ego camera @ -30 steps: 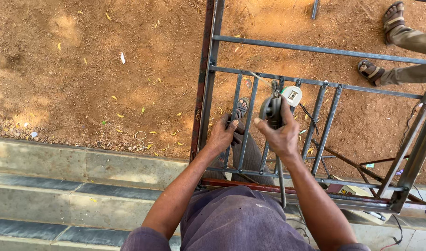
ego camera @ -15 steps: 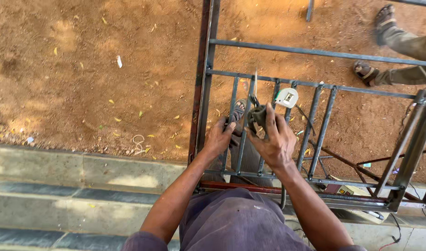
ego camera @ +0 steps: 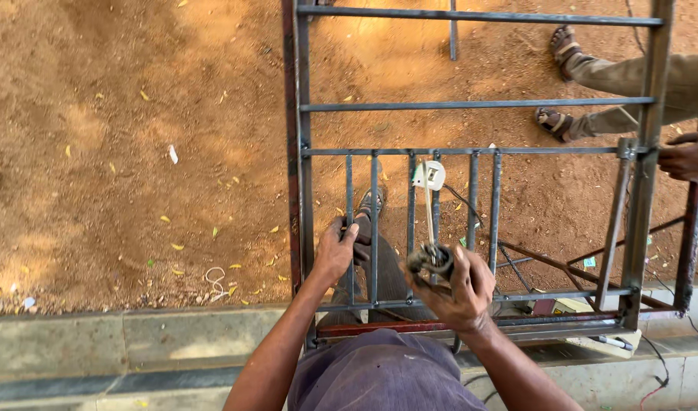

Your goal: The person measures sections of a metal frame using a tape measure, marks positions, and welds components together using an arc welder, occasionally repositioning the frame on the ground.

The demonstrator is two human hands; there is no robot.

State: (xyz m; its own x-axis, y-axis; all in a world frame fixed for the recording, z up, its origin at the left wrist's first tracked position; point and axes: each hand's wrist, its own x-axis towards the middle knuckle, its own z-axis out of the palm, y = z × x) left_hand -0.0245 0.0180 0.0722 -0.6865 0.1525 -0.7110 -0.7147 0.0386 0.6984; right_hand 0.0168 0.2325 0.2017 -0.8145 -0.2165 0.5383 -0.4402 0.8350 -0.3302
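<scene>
Your right hand [ego camera: 459, 293] is gripping the angle grinder [ego camera: 431, 255], fingers closed around its body. Its thin disc is running edge-on, long axis pointing far, between the bars. Your left hand [ego camera: 337, 251] is clasping an upright bar of the metal grille [ego camera: 471, 104], just left of the grinder.

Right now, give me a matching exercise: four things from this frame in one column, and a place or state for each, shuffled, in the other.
Things:
1. left hand
2. right hand
3. another person's hand
4. white scrap

Places or states:
A. lying on the bare soil left of the metal grille
B. wrapped round a thin upright bar of the grille
C. resting on the grille's far right upright
D. gripping a power tool with a thin disc

Pairs: 1-B, 2-D, 3-C, 4-A
</scene>
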